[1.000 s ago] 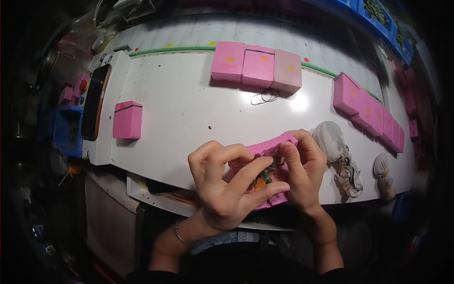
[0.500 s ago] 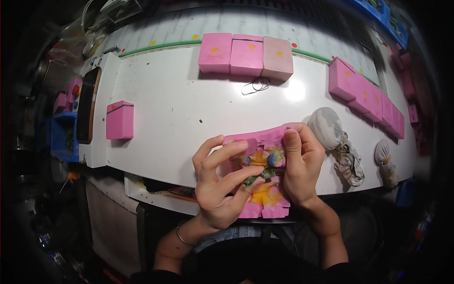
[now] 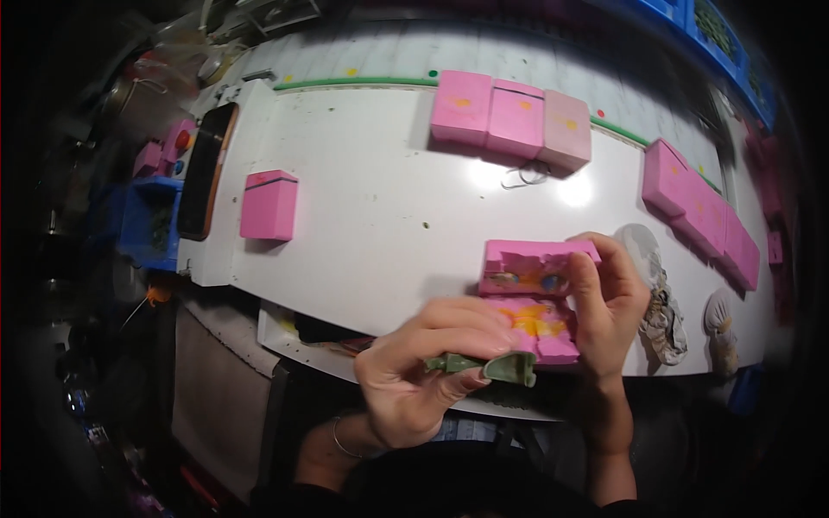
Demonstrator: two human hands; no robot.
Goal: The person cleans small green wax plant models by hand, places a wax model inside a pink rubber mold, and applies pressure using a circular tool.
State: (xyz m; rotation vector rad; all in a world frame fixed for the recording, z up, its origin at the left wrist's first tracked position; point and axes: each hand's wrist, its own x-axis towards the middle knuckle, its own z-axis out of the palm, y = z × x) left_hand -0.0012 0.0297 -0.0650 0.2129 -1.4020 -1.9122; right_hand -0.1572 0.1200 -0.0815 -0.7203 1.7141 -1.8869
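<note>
My left hand (image 3: 418, 369) pinches a small green molded piece (image 3: 513, 369) between thumb and fingers, in front of the table's near edge. The piece is hollow at its right end; the fingers hide part of it. My right hand (image 3: 611, 302) grips the right side of an opened pink block mold (image 3: 557, 346), thumb on its inner face. The mold's two halves lie spread, one above the other, with ragged inner edges and yellow and blue stains in the hollows. My left fingers overlap the lower half's left edge.
Three blocks (image 3: 462, 112) stand at the back, thin dark loops (image 3: 524, 176) before them. More pink blocks line the right (image 3: 691, 203); one stands left (image 3: 269, 207), near a dark flat device (image 3: 207, 173). Two cloth-wrapped bundles (image 3: 665, 324) (image 3: 720, 319) lie right. Blue crates (image 3: 151, 216) sit beyond.
The green piece has come out of the mold and moved toward me in my left hand. My right hand still holds the mold, now tilted differently. The view has shifted.
</note>
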